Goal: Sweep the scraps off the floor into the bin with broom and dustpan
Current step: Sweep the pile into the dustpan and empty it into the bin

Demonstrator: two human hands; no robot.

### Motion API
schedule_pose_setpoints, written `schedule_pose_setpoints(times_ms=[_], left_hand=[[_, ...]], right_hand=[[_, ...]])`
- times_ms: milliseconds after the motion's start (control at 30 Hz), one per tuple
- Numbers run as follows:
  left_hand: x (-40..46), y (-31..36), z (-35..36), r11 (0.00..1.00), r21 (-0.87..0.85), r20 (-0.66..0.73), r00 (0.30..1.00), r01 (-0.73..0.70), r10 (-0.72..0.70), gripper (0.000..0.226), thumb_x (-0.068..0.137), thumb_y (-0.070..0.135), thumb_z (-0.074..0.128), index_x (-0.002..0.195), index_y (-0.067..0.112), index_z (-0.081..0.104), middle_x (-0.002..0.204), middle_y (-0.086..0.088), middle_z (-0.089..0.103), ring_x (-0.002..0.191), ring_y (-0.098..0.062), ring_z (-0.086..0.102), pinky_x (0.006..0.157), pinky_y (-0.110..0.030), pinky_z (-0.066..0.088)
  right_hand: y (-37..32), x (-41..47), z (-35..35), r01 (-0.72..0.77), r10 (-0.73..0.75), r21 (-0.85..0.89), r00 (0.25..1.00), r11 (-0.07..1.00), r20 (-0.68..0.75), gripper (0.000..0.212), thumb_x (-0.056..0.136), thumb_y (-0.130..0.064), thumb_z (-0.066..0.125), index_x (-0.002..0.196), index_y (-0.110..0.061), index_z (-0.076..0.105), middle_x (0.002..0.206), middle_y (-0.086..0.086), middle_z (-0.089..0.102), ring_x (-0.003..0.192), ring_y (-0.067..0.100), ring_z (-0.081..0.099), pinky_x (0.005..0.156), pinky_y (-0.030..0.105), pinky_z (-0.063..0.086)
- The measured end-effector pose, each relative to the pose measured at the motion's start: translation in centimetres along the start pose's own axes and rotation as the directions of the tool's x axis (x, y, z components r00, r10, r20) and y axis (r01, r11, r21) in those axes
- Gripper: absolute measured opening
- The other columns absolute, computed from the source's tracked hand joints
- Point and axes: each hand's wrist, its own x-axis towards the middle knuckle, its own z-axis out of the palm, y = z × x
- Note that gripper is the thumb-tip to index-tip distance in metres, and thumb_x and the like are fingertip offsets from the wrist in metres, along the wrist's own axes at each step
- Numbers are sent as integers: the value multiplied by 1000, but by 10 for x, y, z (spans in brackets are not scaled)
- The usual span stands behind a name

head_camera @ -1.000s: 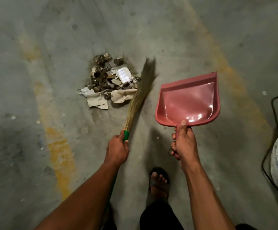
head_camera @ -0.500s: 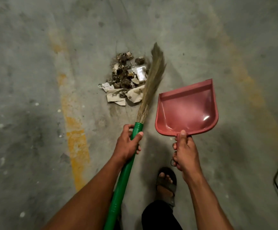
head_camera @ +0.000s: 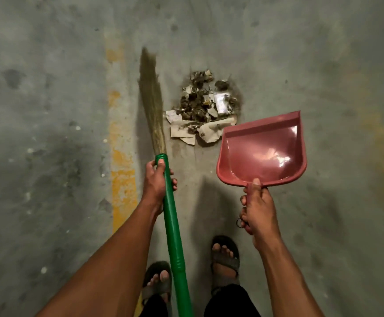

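Our left hand (head_camera: 157, 181) is curled round the top of the green handle of the grass broom (head_camera: 152, 106), whose bristles angle toward the upper left of the frame, left of the scrap pile (head_camera: 205, 110) and apart from it. Our right hand (head_camera: 256, 207) grips the handle of the pink dustpan (head_camera: 263, 149); its open lip faces up the frame, its left corner overlapping the pile's lower right edge. Bare concrete floor (head_camera: 323, 65) lies open above and right of the pile. A worn yellow stripe (head_camera: 121, 175) runs down the floor left of the broom. Our sandalled feet (head_camera: 224, 255) stand at the bottom centre.
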Motion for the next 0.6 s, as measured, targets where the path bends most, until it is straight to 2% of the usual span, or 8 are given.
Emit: schedule_pose_setpoints(times_ms=[67, 167, 267, 400, 500, 600], left_hand=[[11, -10, -11, 993, -24, -106, 988, 112, -114, 31, 114, 36, 40, 119, 8, 52, 87, -11, 57, 57, -20, 56, 48, -31, 49], [17, -32, -22, 962, -10, -236, 934, 274, -268, 45, 113, 38, 38, 100, 1, 59, 77, -12, 56, 56, -23, 54, 52, -33, 49], [15, -52, -13, 943, 2, -238, 916, 334, -324, 46, 113, 39, 36, 99, 1, 58, 77, -13, 55, 52, -22, 50, 48, -30, 45], [8, -62, 23, 946, 92, -103, 948, 310, -301, 44, 114, 40, 33, 104, 5, 58, 77, -11, 55, 46, -17, 50, 41, -26, 44], [-2, -61, 47, 961, 136, -39, 971, 239, -236, 40, 114, 39, 34, 113, 9, 60, 80, -11, 59, 48, -17, 52, 44, -28, 46], [-15, -60, 61, 976, 159, -22, 989, 148, -146, 31, 113, 40, 36, 122, 22, 60, 82, -8, 62, 55, -17, 55, 49, -32, 49]], right_hand=[[-1, 4, 1, -4, 5, -25, 1000, 1000, 18, 45, 108, -60, 36, 95, -22, 56, 78, 5, 52, 41, 10, 39, 39, 22, 36], [-3, 10, 1, -10, 11, -40, 999, 999, 30, 44, 108, -60, 36, 94, -23, 56, 78, 4, 52, 41, 10, 37, 39, 22, 35], [-3, 16, -1, -5, 7, -54, 999, 999, 38, 44, 109, -58, 36, 96, -21, 56, 79, 5, 50, 40, 10, 36, 39, 23, 35], [-3, 23, -8, 3, 2, -91, 999, 996, 48, 44, 109, -57, 36, 98, -20, 55, 77, 4, 49, 40, 9, 35, 37, 23, 33], [-2, 26, -16, 3, 1, -98, 999, 995, 45, 44, 109, -58, 36, 99, -19, 55, 77, 3, 49, 40, 10, 35, 37, 23, 33], [1, 24, -18, 3, 0, -98, 999, 995, 37, 44, 108, -59, 36, 96, -21, 55, 77, 3, 50, 40, 12, 36, 39, 24, 36]])
